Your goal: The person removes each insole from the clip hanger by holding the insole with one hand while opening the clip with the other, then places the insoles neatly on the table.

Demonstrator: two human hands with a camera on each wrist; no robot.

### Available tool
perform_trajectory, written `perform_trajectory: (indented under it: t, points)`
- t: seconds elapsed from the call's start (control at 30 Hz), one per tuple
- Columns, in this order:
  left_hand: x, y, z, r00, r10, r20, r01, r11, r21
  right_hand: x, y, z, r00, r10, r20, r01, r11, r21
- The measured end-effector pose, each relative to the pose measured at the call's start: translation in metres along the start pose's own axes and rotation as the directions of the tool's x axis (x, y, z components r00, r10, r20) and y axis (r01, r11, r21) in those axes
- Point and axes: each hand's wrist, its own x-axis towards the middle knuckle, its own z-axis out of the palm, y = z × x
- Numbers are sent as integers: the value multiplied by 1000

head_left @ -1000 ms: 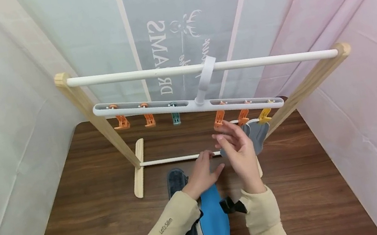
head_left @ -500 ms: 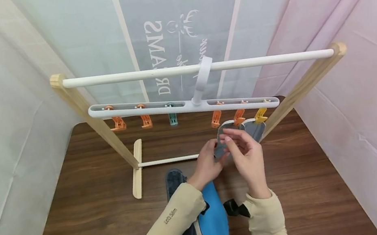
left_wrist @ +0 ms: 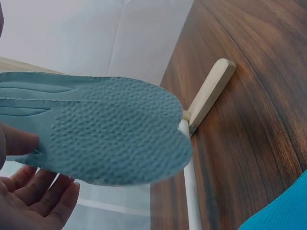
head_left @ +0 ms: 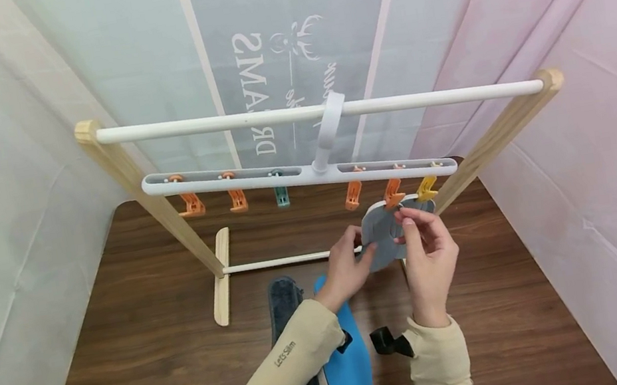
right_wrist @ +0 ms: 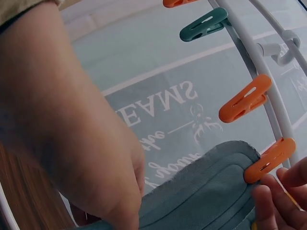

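One grey insole (head_left: 377,235) hanging from orange clip (head_left: 392,194); left hand (head_left: 346,265) pinches insole edge, right hand (head_left: 431,255) beside clip, hold unclear.

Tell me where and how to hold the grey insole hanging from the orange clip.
Probably pinch the grey insole by its left edge, coming from the left: it's thin and flat, and the orange clip holds its top end.

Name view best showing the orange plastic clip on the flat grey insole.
Right wrist: orange plastic clip appears large, gripping the flat grey insole. Head shows it small, above the right hand. Left wrist doesn't show it.
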Motion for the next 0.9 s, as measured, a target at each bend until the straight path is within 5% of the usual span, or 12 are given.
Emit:
perform_trajectory:
  t: [0.23, 0.43, 0.9]
  points:
    - [-5, 2, -3, 1000, 28, 13, -28, 1000, -3, 2, -2, 0, 999, -7, -31, 7, 1000, -15]
    - [-11, 1, -5, 998, 65, 6, -65, 997, 30, 10, -5, 0, 992, 30, 121, -22, 997, -69]
    - [-14, 3, -5, 998, 53, 45, -57, 995, 82, 23, -10, 1, 926, 164, 339, -158, 986, -46]
